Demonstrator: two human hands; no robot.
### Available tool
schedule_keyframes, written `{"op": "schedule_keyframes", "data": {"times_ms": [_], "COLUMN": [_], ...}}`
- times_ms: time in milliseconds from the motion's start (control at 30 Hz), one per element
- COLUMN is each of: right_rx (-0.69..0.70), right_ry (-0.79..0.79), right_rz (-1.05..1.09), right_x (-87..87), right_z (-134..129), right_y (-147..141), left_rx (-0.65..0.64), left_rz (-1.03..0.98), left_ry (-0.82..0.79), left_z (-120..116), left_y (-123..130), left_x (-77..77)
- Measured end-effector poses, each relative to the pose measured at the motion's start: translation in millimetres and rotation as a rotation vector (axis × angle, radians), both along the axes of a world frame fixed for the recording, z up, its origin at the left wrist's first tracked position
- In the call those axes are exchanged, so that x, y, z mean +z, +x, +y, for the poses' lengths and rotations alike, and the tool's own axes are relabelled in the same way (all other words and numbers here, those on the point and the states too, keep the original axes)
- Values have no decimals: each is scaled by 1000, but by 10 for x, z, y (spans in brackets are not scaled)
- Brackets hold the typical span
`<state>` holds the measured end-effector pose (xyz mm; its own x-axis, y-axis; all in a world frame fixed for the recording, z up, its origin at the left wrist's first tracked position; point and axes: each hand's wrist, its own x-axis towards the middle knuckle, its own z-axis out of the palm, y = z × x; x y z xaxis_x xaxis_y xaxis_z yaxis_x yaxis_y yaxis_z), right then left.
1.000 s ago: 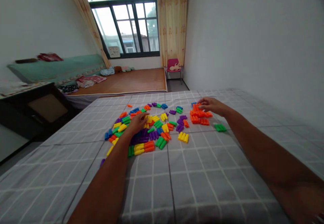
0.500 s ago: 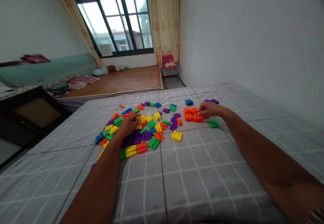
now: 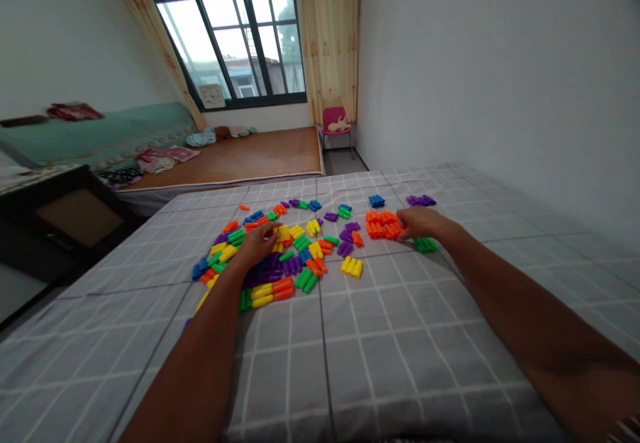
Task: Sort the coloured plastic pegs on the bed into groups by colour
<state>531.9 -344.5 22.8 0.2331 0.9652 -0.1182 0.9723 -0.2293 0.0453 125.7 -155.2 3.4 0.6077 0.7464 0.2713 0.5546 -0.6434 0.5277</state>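
My left hand (image 3: 257, 246) reaches over a heap of coloured plastic toy blocks, its fingers curled beside some yellow blocks (image 3: 283, 233). Whatever lies between those fingertips is too small to make out. To the right, my right hand (image 3: 419, 221) has its fingers closed at the right end of a group of orange blocks (image 3: 383, 225), gripping the edge one. Just below that hand lies a green block group (image 3: 426, 245). A blue group (image 3: 377, 201) and a purple group (image 3: 421, 200) sit farther back.
The blocks lie on a grey checked bedsheet (image 3: 380, 349). Three joined yellow blocks (image 3: 352, 267) rest near the middle, with purple blocks (image 3: 346, 248) behind. A white wall (image 3: 500, 83) borders the right. Beyond are another bed (image 3: 260, 153) and a pink chair (image 3: 334, 119).
The view has shifted slightly, moving everything a little to the right in the picture. Both hands stay at the same blocks, with only slight finger movement.
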Motion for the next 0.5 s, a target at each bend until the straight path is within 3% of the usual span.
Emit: {"op": "schedule_keyframes", "data": {"times_ms": [200,333,433,500], "right_rx": [1,-4,56,190], "right_ry": [18,-2,130,263], "right_rz": [-22,-11,94,258], "right_x": [17,86,184,233], "right_z": [-4,-48,-59,-52], "right_y": [-15,9,-165,-430], "left_rx": [-29,-144,-234,-287], "left_rz": [-43,-146,-236,-273], "left_ry": [-39,-197,-336,-401], "left_z": [-9,-113,-218,-274], "left_y": [6,27,91,153], "left_x": [30,121,180,209]}}
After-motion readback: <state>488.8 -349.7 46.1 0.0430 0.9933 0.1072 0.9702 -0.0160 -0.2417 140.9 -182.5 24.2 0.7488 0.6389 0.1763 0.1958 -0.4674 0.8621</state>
